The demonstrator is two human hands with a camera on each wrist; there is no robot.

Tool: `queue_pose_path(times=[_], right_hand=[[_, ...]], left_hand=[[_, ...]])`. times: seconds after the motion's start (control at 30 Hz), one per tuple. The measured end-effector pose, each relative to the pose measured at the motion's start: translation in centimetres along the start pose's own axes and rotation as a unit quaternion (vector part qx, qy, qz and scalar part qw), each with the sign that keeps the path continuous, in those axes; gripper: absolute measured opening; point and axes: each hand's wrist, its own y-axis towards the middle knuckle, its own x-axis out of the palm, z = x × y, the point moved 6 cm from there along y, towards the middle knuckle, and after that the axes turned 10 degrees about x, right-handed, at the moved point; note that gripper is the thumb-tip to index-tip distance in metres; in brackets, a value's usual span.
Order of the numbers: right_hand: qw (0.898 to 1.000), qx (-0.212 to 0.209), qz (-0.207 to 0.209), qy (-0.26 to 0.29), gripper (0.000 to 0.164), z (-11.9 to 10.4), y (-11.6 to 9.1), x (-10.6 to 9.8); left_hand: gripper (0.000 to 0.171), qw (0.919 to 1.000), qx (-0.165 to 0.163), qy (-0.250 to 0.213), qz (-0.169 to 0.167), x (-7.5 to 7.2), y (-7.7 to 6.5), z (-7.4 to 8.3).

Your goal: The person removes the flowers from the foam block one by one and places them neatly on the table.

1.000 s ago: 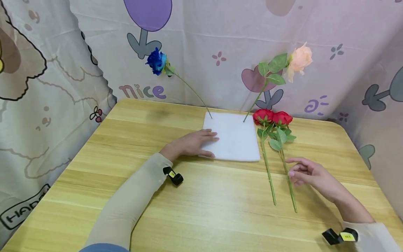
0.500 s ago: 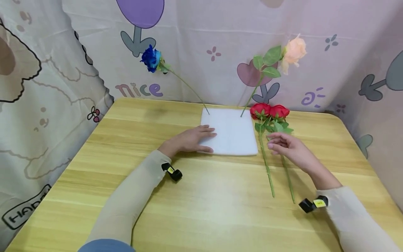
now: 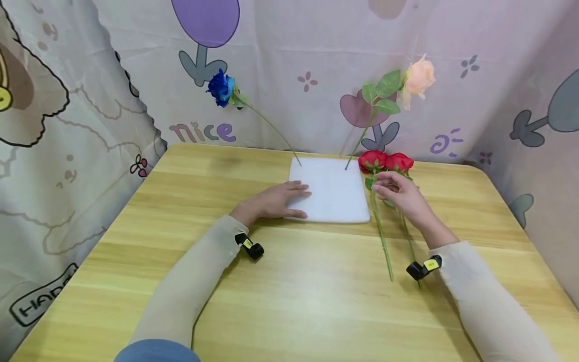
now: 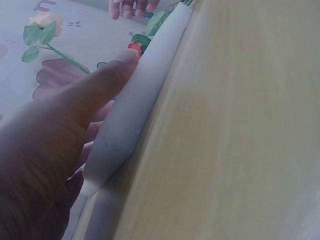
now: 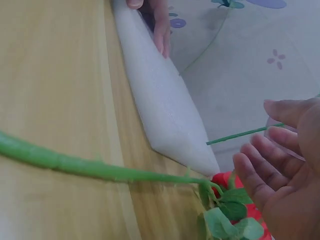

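My left hand (image 3: 278, 201) rests on the left part of a white foam board (image 3: 334, 196), fingers spread over its top. Above the stem of the left red rose (image 3: 373, 160) hovers my right hand (image 3: 402, 196). Its fingers are loosely bent in the right wrist view, with a gap between thumb and fingers and nothing held. A second red rose (image 3: 399, 162) lies alongside, its leaves partly hidden by that hand. From the board's back left corner a blue rose (image 3: 221, 88) leans out to the left. A pale peach rose (image 3: 418, 80) stands in the back right corner, tilted right.
The wooden table (image 3: 294, 301) carries the board near its back edge. Behind it hangs a printed curtain (image 3: 280, 110), close to both standing roses. Small black wrist cameras sit on both sleeves (image 3: 199, 271).
My right hand has moved left and away from me, from beside the right rose's stem to above the left rose's upper stem. The left hand stays on the board.
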Motion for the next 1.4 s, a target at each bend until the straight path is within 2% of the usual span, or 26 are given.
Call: queue_pose_path(times=[0.1,0.23,0.47,0.7,1.03,1.2,1.4], right_hand=[[1.0,-0.006,0.016,0.006,0.043,-0.6,0.8,-0.1],[0.999,-0.001,0.033,0.004,0.04,-1.5,0.8,0.5],[0.999,-0.001,0.05,0.009,0.045,0.0,3.1,1.2],[0.998,0.003,0.063,0.025,0.046,-0.2,4.7,1.8],[0.995,0.006,0.085,0.043,0.045,0.4,5.6,2.5],[0.995,0.007,0.094,0.027,0.044,0.1,5.9,2.9],[0.994,0.031,0.107,0.016,0.045,-0.1,6.7,3.1]], left_hand=[[0.08,1.0,-0.001,0.005,-0.003,-0.4,0.2,0.1],[0.081,0.9999,0.0,0.012,-0.002,0.0,-0.1,0.3],[0.079,0.9999,0.006,0.005,0.012,0.3,-0.4,0.6],[0.08,0.9997,-0.003,0.012,0.019,0.3,-0.7,0.6],[0.078,0.9998,0.007,0.001,0.02,0.4,-0.9,1.1],[0.078,0.9997,0.008,0.009,0.021,0.6,-1.0,1.0],[0.077,0.9996,0.011,0.011,0.024,0.3,-1.0,1.2]])
